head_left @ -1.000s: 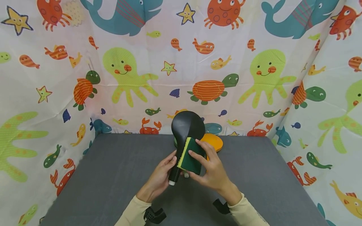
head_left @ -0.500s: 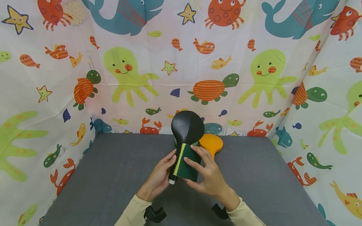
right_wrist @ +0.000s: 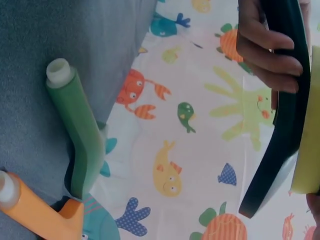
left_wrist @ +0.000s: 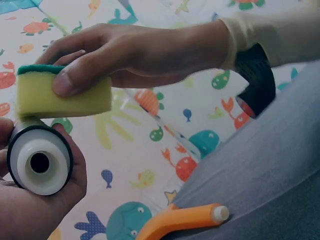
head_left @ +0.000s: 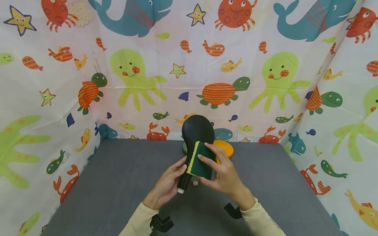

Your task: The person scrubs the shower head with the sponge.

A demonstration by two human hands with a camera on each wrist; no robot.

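Observation:
A black paddle-shaped utensil (head_left: 198, 131) stands upright over the grey table (head_left: 118, 183). My left hand (head_left: 176, 172) grips its handle (head_left: 183, 182) low down, and the white end cap (left_wrist: 40, 162) shows in the left wrist view. My right hand (head_left: 213, 159) holds a green-and-yellow sponge (head_left: 200, 160) pressed against the neck of the utensil, just below the round head. In the right wrist view the utensil's dark edge (right_wrist: 285, 115) sits against the yellow sponge (right_wrist: 307, 125).
An orange utensil (head_left: 225, 147) and a green one (head_left: 184, 149) lie on the table behind the hands, near the back edge; their handles (right_wrist: 80, 140) point toward me. Sea-creature printed curtains (head_left: 59, 82) close in the back and both sides.
The sponge slid down the handle half a second ago and is now back up near the head. The left hand kept its grip on the handle.

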